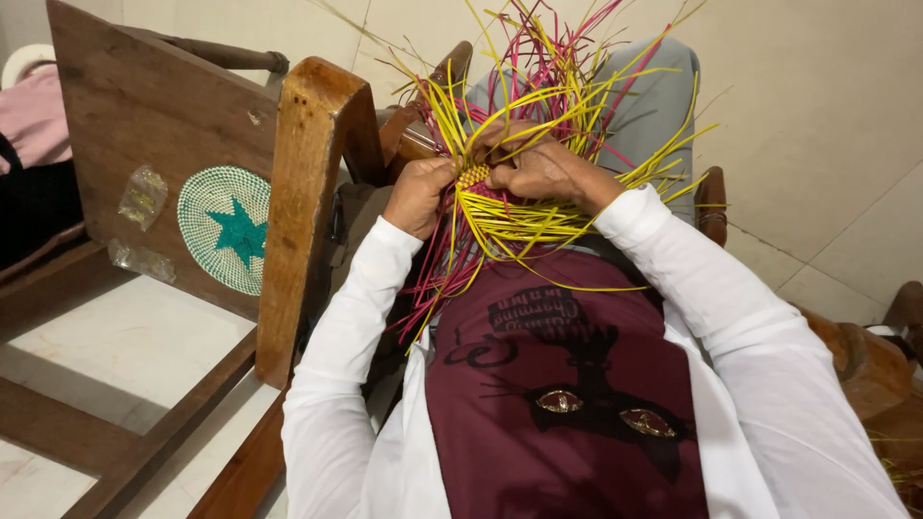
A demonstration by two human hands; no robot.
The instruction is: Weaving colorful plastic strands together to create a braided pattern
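My left hand [419, 195] and my right hand [546, 169] meet over my lap, both pinched on a small woven piece [472, 176] of yellow and pink strips. Long loose yellow strips [538, 219] and pink strips [437, 269] fan out from it in all directions, up past my hands and down over my maroon shirt. My right fingers pinch the strands just beside the woven centre. My left fist grips its other side.
A wooden chair arm [306, 183] stands close on my left. Beyond it a round green and white woven mat with a star [227, 229] and two small clear packets [142, 197] lie on a wooden seat. A tiled floor [827, 144] lies ahead.
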